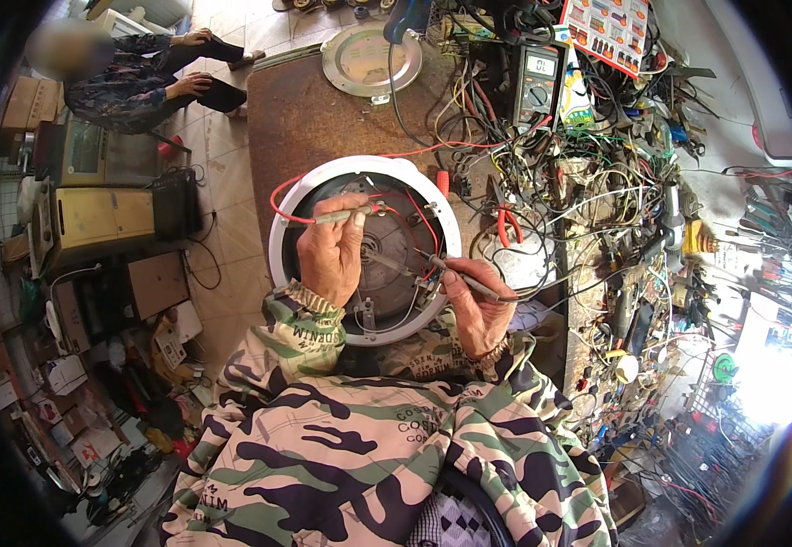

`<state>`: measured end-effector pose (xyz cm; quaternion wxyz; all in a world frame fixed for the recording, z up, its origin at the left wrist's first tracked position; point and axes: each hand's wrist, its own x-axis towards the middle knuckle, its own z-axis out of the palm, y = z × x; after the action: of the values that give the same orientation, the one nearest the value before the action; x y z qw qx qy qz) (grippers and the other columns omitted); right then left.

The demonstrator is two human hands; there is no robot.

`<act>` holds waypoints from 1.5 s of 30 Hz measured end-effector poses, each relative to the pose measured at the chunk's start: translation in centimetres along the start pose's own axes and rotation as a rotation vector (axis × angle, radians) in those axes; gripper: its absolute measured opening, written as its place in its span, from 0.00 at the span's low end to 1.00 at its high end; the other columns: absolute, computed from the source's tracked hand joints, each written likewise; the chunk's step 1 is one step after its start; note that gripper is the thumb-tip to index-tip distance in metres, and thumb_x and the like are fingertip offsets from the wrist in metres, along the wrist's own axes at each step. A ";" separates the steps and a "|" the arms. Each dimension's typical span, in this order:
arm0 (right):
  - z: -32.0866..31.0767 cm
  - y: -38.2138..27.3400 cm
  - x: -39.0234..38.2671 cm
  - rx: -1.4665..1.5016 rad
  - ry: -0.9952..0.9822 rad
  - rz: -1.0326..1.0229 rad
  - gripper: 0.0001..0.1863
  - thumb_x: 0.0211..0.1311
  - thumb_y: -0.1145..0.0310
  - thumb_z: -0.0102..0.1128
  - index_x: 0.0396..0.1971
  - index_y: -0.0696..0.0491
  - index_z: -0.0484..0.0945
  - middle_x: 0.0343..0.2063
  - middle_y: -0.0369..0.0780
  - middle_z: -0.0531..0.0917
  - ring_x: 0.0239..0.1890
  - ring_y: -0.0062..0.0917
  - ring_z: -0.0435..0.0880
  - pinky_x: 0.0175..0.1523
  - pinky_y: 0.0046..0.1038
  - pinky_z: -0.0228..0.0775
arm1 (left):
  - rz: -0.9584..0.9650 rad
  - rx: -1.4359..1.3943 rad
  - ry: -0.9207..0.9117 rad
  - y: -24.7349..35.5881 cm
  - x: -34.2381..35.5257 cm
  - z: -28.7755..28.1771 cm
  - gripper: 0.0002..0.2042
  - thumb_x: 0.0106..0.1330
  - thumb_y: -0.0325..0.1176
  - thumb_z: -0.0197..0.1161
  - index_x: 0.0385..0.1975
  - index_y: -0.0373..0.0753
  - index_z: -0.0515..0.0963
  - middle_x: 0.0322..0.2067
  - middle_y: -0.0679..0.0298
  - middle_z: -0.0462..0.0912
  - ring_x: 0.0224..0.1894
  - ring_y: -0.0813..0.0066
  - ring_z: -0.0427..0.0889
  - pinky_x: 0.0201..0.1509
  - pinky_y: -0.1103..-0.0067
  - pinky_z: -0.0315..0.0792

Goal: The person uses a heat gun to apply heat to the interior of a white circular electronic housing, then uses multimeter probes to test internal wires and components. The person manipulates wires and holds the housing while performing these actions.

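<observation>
A round appliance (295,191) with a white rim lies open, showing a dark inner plate, red wires and metal fittings. My left hand (332,246) is closed on a grey test probe (332,217) with a red lead, its tip near a terminal in the upper middle. My right hand (478,310) pinches a second grey probe (467,283) with a black lead, its tip pointing at wiring inside the right part of the appliance. A multimeter (537,91) with a lit display lies at the upper right.
A metal disc (371,64) sits on the wooden bench (291,118). Red-handled pliers (507,223), a red-handled tool (443,184) and tangled cables (596,182) are at the right. Another person (131,91) sits at the upper left. Boxes and appliances (99,219) stand along the left.
</observation>
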<state>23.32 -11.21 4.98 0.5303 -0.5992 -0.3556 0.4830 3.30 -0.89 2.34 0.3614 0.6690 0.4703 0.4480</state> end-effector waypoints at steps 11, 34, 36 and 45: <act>0.0 0.0 -0.3 0.032 0.002 0.000 0.12 0.71 0.72 0.67 0.50 0.60 0.85 0.38 0.39 0.88 0.39 0.19 0.83 0.45 0.23 0.75 | 0.009 -0.019 0.005 -0.5 0.4 0.2 0.10 0.82 0.32 0.52 0.55 0.35 0.73 0.54 0.56 0.84 0.52 0.70 0.86 0.47 0.77 0.84; 7.7 -1.9 8.4 -0.675 -0.249 -0.473 0.12 0.63 0.72 0.65 0.46 0.54 0.83 0.32 0.47 0.85 0.34 0.44 0.87 0.38 0.40 0.77 | -0.323 -0.081 0.265 1.2 -0.9 -4.9 0.11 0.82 0.37 0.51 0.46 0.36 0.76 0.31 0.65 0.82 0.29 0.77 0.82 0.33 0.78 0.76; 8.8 -1.4 9.1 -0.778 -0.237 -0.483 0.10 0.63 0.71 0.65 0.43 0.54 0.84 0.31 0.48 0.86 0.35 0.48 0.87 0.40 0.44 0.78 | -0.275 -0.067 0.313 1.1 -0.7 -4.5 0.09 0.80 0.33 0.53 0.45 0.34 0.77 0.28 0.63 0.85 0.25 0.78 0.83 0.32 0.79 0.78; 9.6 0.8 10.6 -1.087 -0.247 -0.490 0.05 0.59 0.70 0.67 0.33 0.52 0.81 0.28 0.45 0.83 0.33 0.48 0.85 0.37 0.46 0.76 | -0.235 -0.080 0.265 0.5 -1.1 -4.7 0.11 0.82 0.37 0.51 0.48 0.35 0.76 0.29 0.62 0.84 0.26 0.78 0.81 0.30 0.76 0.74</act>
<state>17.07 1.36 2.33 0.1989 -0.6245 -0.7377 0.1619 -1.17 -1.78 4.06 0.3726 0.5295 0.5706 0.5052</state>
